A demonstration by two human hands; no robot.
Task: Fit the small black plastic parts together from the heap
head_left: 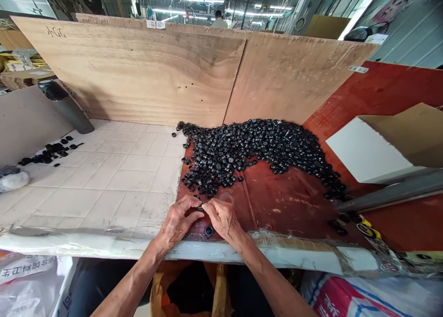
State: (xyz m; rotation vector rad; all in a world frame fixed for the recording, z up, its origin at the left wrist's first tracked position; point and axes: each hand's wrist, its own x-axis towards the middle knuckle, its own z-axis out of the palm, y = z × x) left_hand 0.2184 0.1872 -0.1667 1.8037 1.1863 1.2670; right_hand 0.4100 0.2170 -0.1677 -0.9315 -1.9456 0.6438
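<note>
My left hand and my right hand meet over the front of the red-brown board. Between their fingertips is a small black plastic part, pinched from both sides; its exact shape is mostly hidden by the fingers. Just below my right fingers, a single round black part lies on the board by itself. A large heap of similar small black round parts spreads beyond my hands, its near edge close to my fingertips.
Behind the heap stands a wooden panel. A dark bottle and scattered black pieces are at left on the pale tiled surface. An open carton, a grey bar and yellow-handled scissors lie right. Below the edge is an open bag.
</note>
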